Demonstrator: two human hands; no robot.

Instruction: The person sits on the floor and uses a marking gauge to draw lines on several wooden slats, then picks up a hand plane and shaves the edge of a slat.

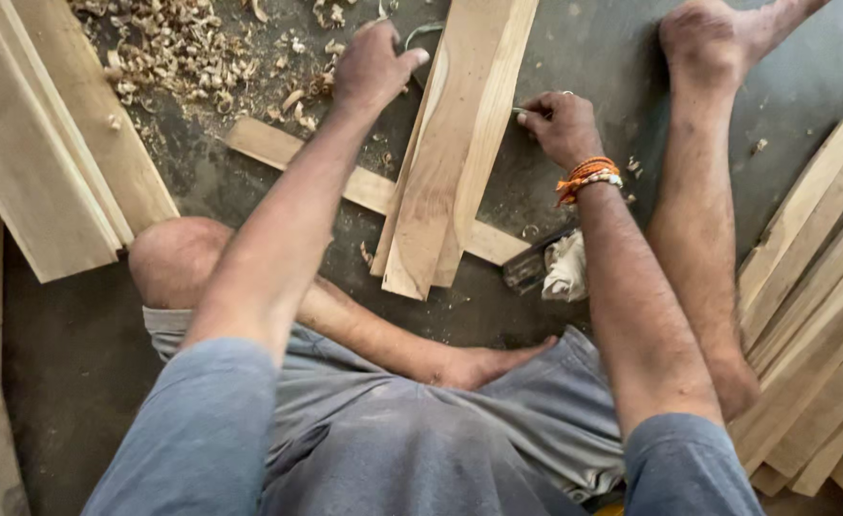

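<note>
Between hands: plank (455, 143); L hand (373, 65) fisted on its edge, R hand (560, 124) pinching pencil (520, 112).

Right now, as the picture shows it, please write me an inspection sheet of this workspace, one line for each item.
Surface: grey floor, dusty, with small wood chips.
Job's things: wooden plank lies across a thin wooden strip on the floor.
Clutter: wood shavings at the top left; stacked boards on the left; wooden slats on the right; a white cloth near the plank.
Grippers: left hand presses on the plank's left edge; right hand, closed around something thin at the plank's right edge, what it is cannot be told.
Cables: nothing seen.
Surroundings: the person sits on the floor, bare foot stretched forward.
</note>
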